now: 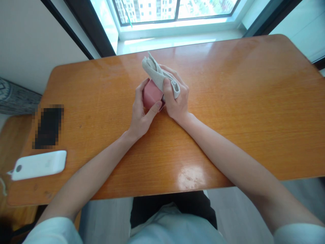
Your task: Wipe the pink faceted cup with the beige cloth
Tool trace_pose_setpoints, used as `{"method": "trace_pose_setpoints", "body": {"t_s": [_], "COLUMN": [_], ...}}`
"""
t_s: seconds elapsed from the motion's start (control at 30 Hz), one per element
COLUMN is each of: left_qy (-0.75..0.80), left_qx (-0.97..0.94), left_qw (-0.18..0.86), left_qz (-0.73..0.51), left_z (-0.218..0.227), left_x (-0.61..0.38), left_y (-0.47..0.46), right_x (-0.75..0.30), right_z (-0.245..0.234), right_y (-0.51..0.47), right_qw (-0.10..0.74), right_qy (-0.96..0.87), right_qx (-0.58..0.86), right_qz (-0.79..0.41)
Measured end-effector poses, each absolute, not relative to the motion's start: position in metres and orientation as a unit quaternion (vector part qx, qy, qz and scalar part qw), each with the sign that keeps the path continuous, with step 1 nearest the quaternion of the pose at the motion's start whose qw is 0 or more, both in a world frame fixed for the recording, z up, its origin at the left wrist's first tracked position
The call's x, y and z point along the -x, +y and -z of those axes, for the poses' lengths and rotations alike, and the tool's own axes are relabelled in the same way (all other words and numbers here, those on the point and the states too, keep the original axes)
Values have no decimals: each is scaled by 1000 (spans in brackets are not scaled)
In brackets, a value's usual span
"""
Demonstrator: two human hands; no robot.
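Head view, the only view: seated person, forearms resting on an orange wood-grain desk (241, 101), both hands together near its middle. The pink object (151, 95), a small rigid, squarish cup or box (exact kind not clear, partly covered), is held just above the desk surface between the hands. The left hand (143, 113) cradles it from the lower side, with the left fingers (139, 96) curled up its side, slightly spread, and the thumb lying across the front. The right hand (176, 101) is on the far side, its right fingers (169, 88) close together and pinching a folded grey-beige cloth (158, 75) against the object's upper part; one cloth end sticks up past the hand. The object looks stiff, smooth and light, possibly slippery; material and fragility can't be told, so a firm hold on its flat sides seems best, as the left hand has it. The cloth looks soft and limp, easy to bunch in the fingers. Toward the desk's left end lie a pixelated dark rectangle (48, 127) and a white phone-shaped device (38, 165), both well apart from the hands. A window (175, 10) is beyond the desk.
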State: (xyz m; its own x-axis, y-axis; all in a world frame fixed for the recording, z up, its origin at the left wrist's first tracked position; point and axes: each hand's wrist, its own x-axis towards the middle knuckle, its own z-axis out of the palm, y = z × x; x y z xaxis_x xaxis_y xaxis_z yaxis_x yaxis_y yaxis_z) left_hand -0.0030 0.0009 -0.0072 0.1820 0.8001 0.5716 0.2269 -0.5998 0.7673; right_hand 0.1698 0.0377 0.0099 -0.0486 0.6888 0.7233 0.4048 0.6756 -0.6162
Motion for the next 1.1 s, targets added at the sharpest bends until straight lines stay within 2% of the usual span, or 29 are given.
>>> {"method": "trace_pose_setpoints", "body": {"t_s": [0.53, 0.97, 1.1], "left_qy": [350, 359, 356], "left_qx": [-733, -727, -726], "left_qw": [263, 275, 275], "left_qz": [-522, -517, -520], "left_z": [5, 6, 4], "left_x": [3, 3, 4], "left_y": [1, -1, -2], "right_x": [-172, -183, -182], "right_z": [3, 18, 13], "right_y": [49, 71, 66], "right_qw": [592, 595, 601], "right_qy": [-650, -557, -551], "right_qx": [432, 481, 486], "right_qz": [-203, -323, -313]}}
